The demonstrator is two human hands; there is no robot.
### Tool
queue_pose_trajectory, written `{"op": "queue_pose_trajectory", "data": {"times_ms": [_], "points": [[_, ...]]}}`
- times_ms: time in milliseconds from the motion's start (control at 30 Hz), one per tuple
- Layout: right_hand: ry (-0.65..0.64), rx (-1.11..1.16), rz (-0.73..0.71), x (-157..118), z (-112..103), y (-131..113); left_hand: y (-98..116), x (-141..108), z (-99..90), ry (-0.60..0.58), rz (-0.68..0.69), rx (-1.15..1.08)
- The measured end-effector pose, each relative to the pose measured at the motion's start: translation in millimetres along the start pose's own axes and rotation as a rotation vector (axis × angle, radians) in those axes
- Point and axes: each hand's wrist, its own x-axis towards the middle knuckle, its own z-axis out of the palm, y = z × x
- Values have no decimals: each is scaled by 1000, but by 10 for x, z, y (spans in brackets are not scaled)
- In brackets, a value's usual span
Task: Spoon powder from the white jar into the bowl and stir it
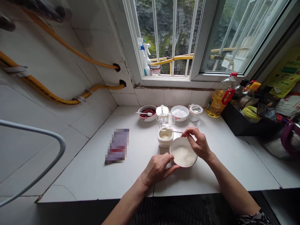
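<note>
My left hand [158,167] is closed on the left rim of a bowl [184,154] that holds a pale, whitish powder or grain. In my right hand [198,142] is the handle of a small white spoon [177,132], pinched between thumb and fingers. The spoon's head reaches left over an uncapped seasoning jar [165,142] with off-white contents; whether it carries anything is too small to tell. Behind that jar stands its clear flipped-up lid [166,119]. The bowl sits on the white tiled counter, just right of and in front of the jar.
Along the back stand a bowl of dark red bits [147,113] with a white spoon, a white-lidded jar [162,110], a bowl of white grains [180,113] and a clear-lidded jar [195,112]. An oil bottle [220,98] and black box [236,120] are right; a blurred purple packet [117,146] lies left.
</note>
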Motion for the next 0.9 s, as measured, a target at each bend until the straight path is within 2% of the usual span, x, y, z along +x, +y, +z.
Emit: {"op": "queue_pose_trajectory", "data": {"times_ms": [100,167,367,467,733,900], "points": [[40,162,193,5,-79,-16,3,6,-9,5,4,3],[-7,182,245,13,-106,-9,8,11,-19,1,8,8],[-283,-12,157,12,-11,-17,11,8,-24,-6,7,14],[-345,11,176,3,27,-36,12,4,-21,-8,11,14],[-179,290,527,76,-105,26,13,8,-20,6,2,-4],[-113,435,617,122,-136,13,13,15,-16,5,2,-10]]}}
